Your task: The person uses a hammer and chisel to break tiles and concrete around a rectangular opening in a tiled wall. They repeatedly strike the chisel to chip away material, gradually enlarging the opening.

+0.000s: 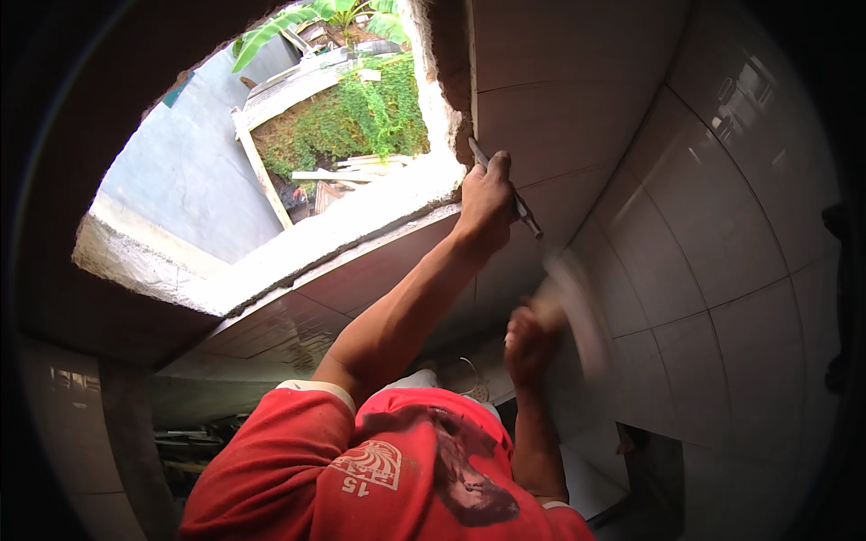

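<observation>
Nearest is the red shirt (280, 451) of the person, with pale bands at the ends of its sleeves. From the left sleeve, the left forearm (401, 302) goes up and to the right, in front of the opening's lower edge.

The right hand (528, 347) is lower, with its fingers curled around the handle of a tool, which looks like a hammer (582, 316). The hammer is blurred, so its exact shape I cannot tell; its pale, long part is to the right of the hand, in front of the tiles.

The left hand (487, 200) is higher, and it is closed around a thin grey chisel (529, 221). The chisel is tilted: its lower end sticks out below the hand, to the right, and points toward the hammer, but the two are apart. Its upper end is at the rough rim (442, 176) of the opening, just beside the corner. Whether it touches there, I cannot tell.

Large, shiny tiles (667, 225) with dark joints cover the wall on the right and continue below the rim, which is broken and whitish.

Beyond the opening, a light grey wall (194, 153) stands on the left. Further to the right are a leaning post (262, 167), some planks (338, 176), green plants (374, 113) and, at the top, a broad leaf (262, 41).
</observation>
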The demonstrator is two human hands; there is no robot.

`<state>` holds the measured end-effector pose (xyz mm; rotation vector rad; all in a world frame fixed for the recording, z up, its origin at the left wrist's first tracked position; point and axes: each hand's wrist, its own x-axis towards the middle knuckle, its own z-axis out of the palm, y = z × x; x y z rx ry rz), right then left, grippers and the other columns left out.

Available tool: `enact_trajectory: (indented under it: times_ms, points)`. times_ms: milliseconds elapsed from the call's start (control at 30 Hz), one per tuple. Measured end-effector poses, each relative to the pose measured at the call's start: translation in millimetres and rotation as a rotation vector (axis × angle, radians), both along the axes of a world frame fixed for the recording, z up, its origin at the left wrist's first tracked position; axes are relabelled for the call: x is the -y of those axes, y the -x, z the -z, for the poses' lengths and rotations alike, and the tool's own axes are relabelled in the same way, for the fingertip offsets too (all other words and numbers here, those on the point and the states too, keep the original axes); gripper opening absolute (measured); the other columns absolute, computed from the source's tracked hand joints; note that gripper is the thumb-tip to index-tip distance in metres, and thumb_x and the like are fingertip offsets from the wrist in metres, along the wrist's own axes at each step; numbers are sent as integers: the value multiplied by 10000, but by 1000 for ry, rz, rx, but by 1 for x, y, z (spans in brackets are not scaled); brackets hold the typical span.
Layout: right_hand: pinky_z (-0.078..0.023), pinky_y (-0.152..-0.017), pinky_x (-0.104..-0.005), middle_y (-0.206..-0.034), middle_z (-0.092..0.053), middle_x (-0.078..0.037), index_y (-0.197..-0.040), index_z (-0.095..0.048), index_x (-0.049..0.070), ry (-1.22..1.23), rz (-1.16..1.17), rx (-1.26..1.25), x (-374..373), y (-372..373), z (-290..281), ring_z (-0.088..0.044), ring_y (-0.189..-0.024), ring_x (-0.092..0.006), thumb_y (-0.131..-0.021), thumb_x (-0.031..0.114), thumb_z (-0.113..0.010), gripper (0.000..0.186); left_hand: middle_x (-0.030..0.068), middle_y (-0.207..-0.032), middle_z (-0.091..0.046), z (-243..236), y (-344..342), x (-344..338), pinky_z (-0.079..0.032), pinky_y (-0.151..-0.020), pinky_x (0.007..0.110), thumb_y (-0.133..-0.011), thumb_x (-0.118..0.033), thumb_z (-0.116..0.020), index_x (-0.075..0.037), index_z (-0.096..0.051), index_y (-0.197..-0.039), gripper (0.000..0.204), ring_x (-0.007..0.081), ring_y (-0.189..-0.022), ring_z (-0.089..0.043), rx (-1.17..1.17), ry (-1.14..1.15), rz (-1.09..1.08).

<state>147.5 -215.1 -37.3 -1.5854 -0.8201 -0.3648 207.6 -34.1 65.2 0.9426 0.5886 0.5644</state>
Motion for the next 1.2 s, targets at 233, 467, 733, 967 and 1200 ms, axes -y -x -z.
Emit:
enact_trajectory:
  times_ms: [233,467,733,967,1200]
  points:
    - [-388,-452,-277,-669,-492,-26,-1052,-541,-8,-470,-22,-245,13,12,-7,-471,-537,-113,-1020,566,-501,576,-10,-604,-412,-4,-6,1,-315,-388,301,-1012,-310,-571,-122,-460,-869,260,124,-443,-396,-19,32,-26]
    - [-414,-469,-269,-655,-455,2,-1098,-532,-26,-59,-182,-583,-6,9,1,-429,-505,-77,-1024,471,-551,503,-11,-599,-400,-9,-6,4,-310,-391,299,-1020,-314,-543,-118,-448,-864,268,120,-451,-394,1,32,-28]
    - [-427,-503,-273,-658,-493,-26,-1078,-518,10,-118,-26,-258,-8,2,-7,-460,-510,-117,-1041,420,-521,411,4,-631,-405,-11,-7,5,-323,-412,312,-1012,-338,-537,-99,-448,-896,280,129,-479,-402,-65,44,-45]
    - [-409,-505,-274,-687,-526,-56,-1134,-515,-28,-722,-93,-244,-3,6,-6,-492,-537,-139,-1034,455,-507,493,18,-653,-410,-5,-15,3,-344,-438,326,-1015,-334,-527,-81,-453,-930,277,146,-495,-416,-39,74,-69]
    - [-402,-459,-244,-673,-465,-11,-1189,-506,-28,-159,-90,-534,-6,3,-1,-445,-514,-84,-1043,345,-550,403,-4,-606,-369,-10,-14,8,-289,-399,309,-1008,-315,-538,-110,-432,-876,266,132,-457,-368,-4,76,-108]
